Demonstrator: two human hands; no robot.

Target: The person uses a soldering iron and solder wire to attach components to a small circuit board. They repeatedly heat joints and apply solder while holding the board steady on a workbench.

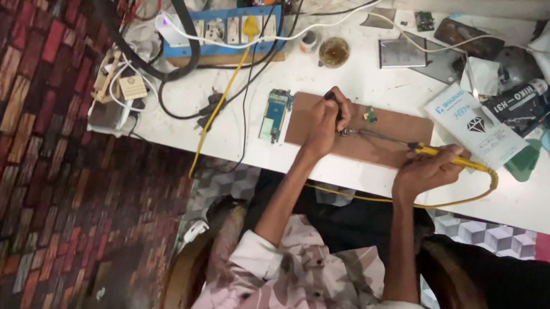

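yellow soldering iron (447, 157) in curled right fingers (426, 173)

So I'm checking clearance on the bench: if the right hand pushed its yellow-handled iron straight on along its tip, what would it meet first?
The right hand aims the soldering iron at the left hand, probably meeting its fingers first; depth is unclear.

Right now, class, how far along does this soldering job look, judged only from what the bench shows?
Done: a stripped circuit board lies beside the brown work mat. In hand: the right hand has its grip on a yellow soldering iron, tip pointing at the left hand, which pins a small dark piece to the mat. Left: a small green part lies loose; the joint itself is too small to judge.
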